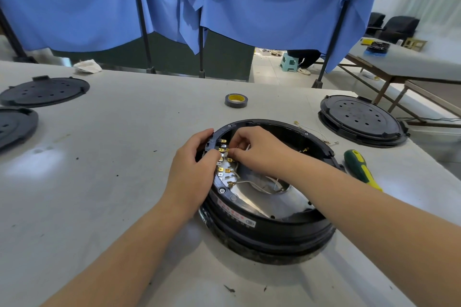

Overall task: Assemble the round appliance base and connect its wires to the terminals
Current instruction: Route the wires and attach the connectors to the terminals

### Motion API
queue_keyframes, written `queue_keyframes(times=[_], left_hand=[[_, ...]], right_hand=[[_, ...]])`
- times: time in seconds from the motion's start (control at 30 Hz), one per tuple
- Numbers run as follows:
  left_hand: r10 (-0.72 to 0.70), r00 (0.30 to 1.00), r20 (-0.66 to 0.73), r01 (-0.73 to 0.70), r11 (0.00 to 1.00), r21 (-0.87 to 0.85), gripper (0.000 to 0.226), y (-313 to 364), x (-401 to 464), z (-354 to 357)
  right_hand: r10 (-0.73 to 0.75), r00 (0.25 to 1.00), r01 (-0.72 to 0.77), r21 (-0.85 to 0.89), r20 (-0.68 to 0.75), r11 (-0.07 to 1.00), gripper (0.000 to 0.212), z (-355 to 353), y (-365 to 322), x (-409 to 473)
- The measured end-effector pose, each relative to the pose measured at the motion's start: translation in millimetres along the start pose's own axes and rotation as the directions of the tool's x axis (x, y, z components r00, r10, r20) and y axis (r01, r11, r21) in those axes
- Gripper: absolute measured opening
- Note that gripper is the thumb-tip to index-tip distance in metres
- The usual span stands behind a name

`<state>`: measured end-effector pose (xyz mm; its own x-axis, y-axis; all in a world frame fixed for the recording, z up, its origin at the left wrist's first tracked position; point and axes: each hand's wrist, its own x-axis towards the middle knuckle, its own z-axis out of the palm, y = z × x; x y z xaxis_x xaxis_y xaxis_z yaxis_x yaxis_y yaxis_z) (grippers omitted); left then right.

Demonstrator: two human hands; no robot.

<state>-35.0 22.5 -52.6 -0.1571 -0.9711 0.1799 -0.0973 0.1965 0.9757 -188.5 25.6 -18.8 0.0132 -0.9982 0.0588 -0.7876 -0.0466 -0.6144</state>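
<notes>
The pale grey tabletop carries the round black appliance base, three black perforated discs, a yellow-cored tape roll and a green-and-yellow screwdriver.

A: Round appliance base?

B: Black ring housing, open side up, flat on the table, directly under both hands. Shiny metal plate inside, below the right wrist. Label with red print on the near outer wall.

A: Terminals?

B: Brass and silver spade tabs in a column along the inner left rim, running from between the two hands' fingertips toward the left wrist.

A: Wires?

B: Thin white leads curl over the metal plate, under the right forearm. One loose brass connector lies just beyond the right hand, inside the ring.
</notes>
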Motion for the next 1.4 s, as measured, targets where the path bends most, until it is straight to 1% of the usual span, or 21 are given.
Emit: queue_keyframes(times=[0.2, 0.43, 0.6, 0.93, 1.2, 1.27, 1.4], left_hand=[[0.004, 1.000, -0.007, -0.004, 1.000, 0.001, 0.046, 0.1, -0.2, 0.4], [0.005, 1.000, 0.000, -0.005, 1.000, -0.002, 0.046, -1.8, 0.9, 0.4], [0.004, 1.000, -0.011, -0.004, 1.000, 0.002, 0.045, -2.8, 1.4, 0.4], [0.011, 0.999, -0.030, -0.010, 1.000, 0.020, 0.047, -3.3, 1.4, -0.3], [0.030, 0.999, -0.012, -0.029, 0.998, 0.054, 0.048, -5.4, 2.4, -1.8], [0.032, 0.999, -0.012, -0.031, 0.998, 0.055, 0.049, -5.6, 2.4, -1.7], [0.030, 0.999, -0.013, -0.029, 0.997, 0.071, 0.050, -5.3, 1.9, -2.3]], right_hand=[[0.004, 1.000, -0.004, 0.009, 0.015, 1.000, 0.013, 0.2, -0.8, -1.1], [0.011, 1.000, -0.011, 0.015, 0.003, 1.000, 0.006, 0.9, 0.4, 0.3], [0.001, 1.000, -0.001, 0.015, 0.004, 1.000, 0.013, 0.9, -0.7, 0.2], [-0.010, 1.000, 0.010, 0.002, -0.026, 1.000, 0.016, 1.8, -1.9, 0.1], [-0.033, 0.999, 0.032, -0.029, -0.030, 0.999, 0.009, 1.8, -4.1, -0.3], [-0.010, 0.999, 0.010, -0.003, -0.031, 1.000, 0.011, 1.7, -5.2, -0.4], [0.091, 0.996, -0.091, 0.137, 0.005, 0.986, 0.015, 1.5, -7.5, -1.5]])
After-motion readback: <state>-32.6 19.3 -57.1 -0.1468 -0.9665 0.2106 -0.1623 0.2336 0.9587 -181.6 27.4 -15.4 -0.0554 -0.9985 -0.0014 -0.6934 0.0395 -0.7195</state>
